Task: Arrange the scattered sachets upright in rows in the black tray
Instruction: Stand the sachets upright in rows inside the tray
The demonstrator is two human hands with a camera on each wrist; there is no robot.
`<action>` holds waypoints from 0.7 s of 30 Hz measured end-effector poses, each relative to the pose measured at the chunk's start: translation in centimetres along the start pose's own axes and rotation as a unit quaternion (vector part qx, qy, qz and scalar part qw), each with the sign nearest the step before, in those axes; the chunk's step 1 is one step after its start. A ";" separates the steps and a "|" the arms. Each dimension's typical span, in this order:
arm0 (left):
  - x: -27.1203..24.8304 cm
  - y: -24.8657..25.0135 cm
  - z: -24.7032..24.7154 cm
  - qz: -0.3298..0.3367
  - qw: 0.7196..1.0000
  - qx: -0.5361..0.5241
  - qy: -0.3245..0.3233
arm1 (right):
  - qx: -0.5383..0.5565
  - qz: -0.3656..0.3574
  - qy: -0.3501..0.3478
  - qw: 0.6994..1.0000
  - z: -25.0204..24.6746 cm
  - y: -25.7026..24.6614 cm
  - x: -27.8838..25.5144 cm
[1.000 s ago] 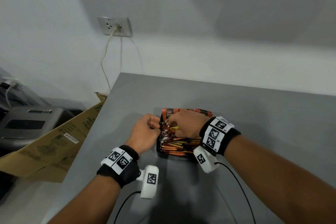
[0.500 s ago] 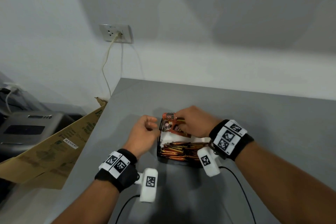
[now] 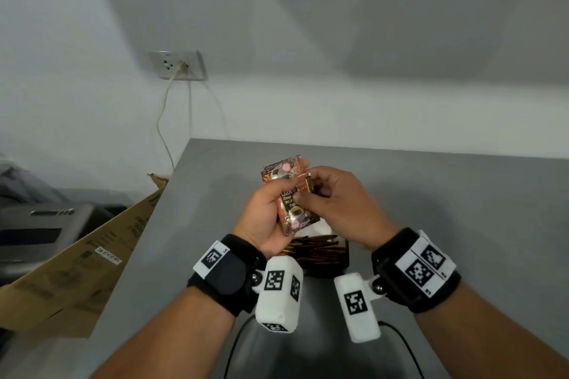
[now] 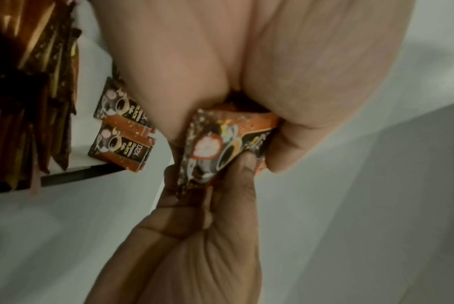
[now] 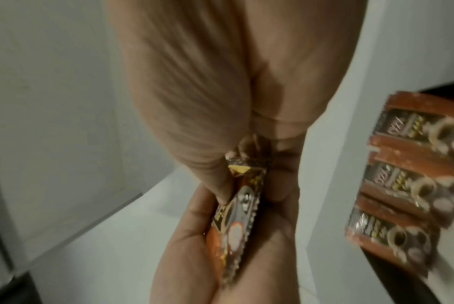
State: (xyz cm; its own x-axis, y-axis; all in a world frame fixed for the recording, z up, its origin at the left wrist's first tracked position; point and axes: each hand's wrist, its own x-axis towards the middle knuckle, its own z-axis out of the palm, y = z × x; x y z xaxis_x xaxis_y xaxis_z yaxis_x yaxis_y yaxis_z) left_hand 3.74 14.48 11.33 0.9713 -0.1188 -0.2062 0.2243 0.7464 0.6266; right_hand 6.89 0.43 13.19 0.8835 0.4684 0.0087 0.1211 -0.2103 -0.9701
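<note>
Both hands are raised above the black tray (image 3: pixel 344 258) and hold a small bunch of orange-brown coffee sachets (image 3: pixel 296 216) between them. My left hand (image 3: pixel 277 203) grips the bunch from the left, thumb across the front. From the right, my right hand (image 3: pixel 317 191) pinches the sachets' edge (image 5: pixel 236 216). In the left wrist view the bunch (image 4: pixel 220 139) is clamped between both hands' fingers. A row of upright sachets (image 3: pixel 311 248) fills the tray's near part. Flat sachets (image 4: pixel 122 131) lie on the tray's white floor farther back.
The grey table (image 3: pixel 462 209) ends at a left edge, with a cardboard sheet (image 3: pixel 77 264) leaning against it and a grey printer (image 3: pixel 40 224) beyond. A wall socket (image 3: pixel 178 66) with a cable sits on the back wall. Wrist camera cables trail toward me.
Both hands have lifted out of the tray, carrying a bunch of sachets up. The left hand, curled beside the tray before, now grips the bunch.
</note>
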 end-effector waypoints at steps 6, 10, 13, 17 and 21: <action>-0.3 -0.5 0.5 -0.031 0.998 0.012 0.046 | -0.170 -0.035 0.037 0.984 -1.6 -0.8 -1.9; -0.9 -1.0 1.0 -0.031 0.999 0.029 0.025 | -0.297 -0.081 -0.104 0.946 -2.0 -0.9 -2.0; -1.3 -1.2 0.8 -0.045 0.999 0.011 -0.007 | -0.307 -0.097 -0.089 0.943 -2.1 -0.8 -1.5; -1.6 -1.2 0.7 -0.058 0.998 0.006 -0.013 | -0.317 -0.098 -0.083 0.940 -1.9 -0.2 -1.5; -1.5 -1.1 0.5 -0.019 0.999 0.025 0.015 | -0.153 -0.028 -0.002 0.988 -1.9 0.5 -1.7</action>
State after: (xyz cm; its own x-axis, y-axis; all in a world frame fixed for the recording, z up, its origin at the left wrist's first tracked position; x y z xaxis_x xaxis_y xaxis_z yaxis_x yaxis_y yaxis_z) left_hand 2.13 13.53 11.34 0.9593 -0.1260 -0.2526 0.2653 0.7077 0.6548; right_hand 6.34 -2.08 13.10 0.8697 0.4900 0.0596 0.3018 -0.4324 -0.8497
